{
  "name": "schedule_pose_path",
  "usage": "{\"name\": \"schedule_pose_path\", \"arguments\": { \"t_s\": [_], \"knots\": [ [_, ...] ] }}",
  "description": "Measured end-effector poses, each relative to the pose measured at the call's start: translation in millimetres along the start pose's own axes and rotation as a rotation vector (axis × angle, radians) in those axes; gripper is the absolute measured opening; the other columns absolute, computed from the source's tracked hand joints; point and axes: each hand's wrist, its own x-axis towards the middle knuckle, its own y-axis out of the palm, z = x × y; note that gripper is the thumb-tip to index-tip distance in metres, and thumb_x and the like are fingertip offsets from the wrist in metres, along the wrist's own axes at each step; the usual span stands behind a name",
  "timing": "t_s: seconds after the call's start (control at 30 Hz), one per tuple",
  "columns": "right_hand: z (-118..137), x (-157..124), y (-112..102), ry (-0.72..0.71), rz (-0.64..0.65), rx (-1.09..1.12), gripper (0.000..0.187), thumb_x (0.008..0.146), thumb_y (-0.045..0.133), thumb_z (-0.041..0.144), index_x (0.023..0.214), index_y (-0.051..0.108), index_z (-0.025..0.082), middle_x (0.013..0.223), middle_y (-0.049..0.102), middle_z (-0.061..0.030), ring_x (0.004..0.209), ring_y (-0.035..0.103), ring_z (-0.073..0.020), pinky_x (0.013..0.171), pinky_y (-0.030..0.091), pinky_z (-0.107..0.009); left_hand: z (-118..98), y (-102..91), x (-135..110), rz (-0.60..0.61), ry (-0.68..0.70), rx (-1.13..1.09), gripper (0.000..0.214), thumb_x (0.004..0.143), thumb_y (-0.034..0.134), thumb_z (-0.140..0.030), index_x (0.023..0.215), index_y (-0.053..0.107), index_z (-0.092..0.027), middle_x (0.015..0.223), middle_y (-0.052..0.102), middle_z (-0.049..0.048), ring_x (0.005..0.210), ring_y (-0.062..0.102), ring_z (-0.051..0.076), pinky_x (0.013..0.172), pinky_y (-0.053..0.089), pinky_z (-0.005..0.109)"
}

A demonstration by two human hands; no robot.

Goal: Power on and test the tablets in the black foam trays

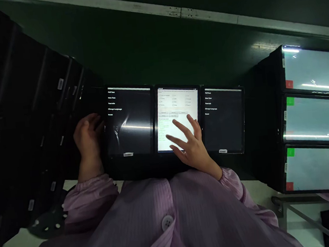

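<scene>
Bright tablet [177, 107] lies under the spread right grip [192, 146]; left grip [88, 136], loosely parted, beside a dark tablet [130, 119].

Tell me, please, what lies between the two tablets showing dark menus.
In the head view, a bright tablet, under the right hand, lies between the left dark tablet and the right dark tablet.

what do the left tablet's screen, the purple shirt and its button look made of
Left tablet's screen: perhaps glass or clear film, glossy, given the bright light streak.
Purple shirt: matt woven cloth, striped and creased; fibre unclear.
Button: likely hard plastic, smooth-looking, round with holes.
</scene>
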Motion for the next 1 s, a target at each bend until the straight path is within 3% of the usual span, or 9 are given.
{"name": "schedule_pose_path", "arguments": {
  "t_s": [0.13, 0.2, 0.4, 0.53, 0.77, 1.0],
  "knots": [
    [-3.3, -14.7, -14.6, -0.16, 0.008, 0.067, 0.02, 0.102, 0.063, 0.021, 0.097, 0.082, 0.028, 0.148, 0.072, 0.0007, 0.164, 0.038, -0.0311, 0.133, 0.04, -0.058, 1.0, -1.0, 1.3, 0.005, 0.003, 0.008, 0.026, 0.068, 0.069, -0.041, 0.083, 0.071, -0.02, 0.095, 0.076, 0.0101, 0.091, 0.072, 0.023, 0.077, 0.064, 0.038],
    [-4.3, -20.7, -16.6, -0.158, 0.013, 0.045, 0.021, 0.102, 0.063, 0.02, 0.091, 0.081, 0.027, 0.144, 0.075, 0.0, 0.16, 0.046, -0.0306, 0.13, 0.045, -0.056, 1.1, -1.0, 2.1, 0.009, 0.004, 0.013, 0.025, 0.068, 0.068, -0.04, 0.083, 0.07, -0.021, 0.097, 0.076, 0.01, 0.093, 0.072, 0.023, 0.078, 0.064, 0.038],
    [-10.1, -16.7, -4.2, 0.06, -0.144, -0.102, 0.021, 0.104, 0.063, 0.019, 0.112, 0.081, 0.027, 0.151, 0.068, -0.0084, 0.165, 0.034, -0.036, 0.119, 0.054, -0.063, -1.7, 2.1, 1.4, 0.0, 0.006, 0.008, 0.027, 0.065, 0.067, -0.041, 0.081, 0.07, -0.02, 0.095, 0.074, 0.0097, 0.091, 0.071, 0.023, 0.074, 0.063, 0.036],
    [-12.4, -9.7, 1.6, 0.071, -0.213, -0.073, 0.018, 0.104, 0.063, 0.017, 0.109, 0.079, 0.024, 0.149, 0.066, -0.0116, 0.165, 0.034, -0.0341, 0.121, 0.054, -0.06, -1.6, 2.5, 1.2, 0.008, 0.003, -0.006, 0.025, 0.065, 0.069, -0.041, 0.08, 0.068, -0.021, 0.093, 0.074, 0.0089, 0.09, 0.071, 0.023, 0.072, 0.063, 0.035],
    [-10.6, -10.0, -0.1, 0.077, -0.186, -0.077, 0.02, 0.105, 0.06, 0.02, 0.113, 0.078, 0.025, 0.15, 0.066, -0.0108, 0.163, 0.038, -0.0357, 0.119, 0.055, -0.063, -1.4, 1.7, 1.7, 0.012, 0.019, -0.004, 0.028, 0.066, 0.068, -0.043, 0.083, 0.069, -0.02, 0.094, 0.074, 0.0107, 0.093, 0.072, 0.025, 0.081, 0.066, 0.043],
    [-6.7, -5.4, 1.2, 0.065, -0.149, -0.048, 0.024, 0.106, 0.06, 0.024, 0.126, 0.073, 0.026, 0.154, 0.064, -0.0117, 0.166, 0.032, -0.0358, 0.122, 0.05, -0.064, -2.9, 3.0, 0.5, 0.002, 0.007, -0.037, 0.027, 0.062, 0.07, -0.042, 0.079, 0.07, -0.02, 0.092, 0.074, 0.0095, 0.088, 0.07, 0.022, 0.072, 0.064, 0.036]
  ]
}}
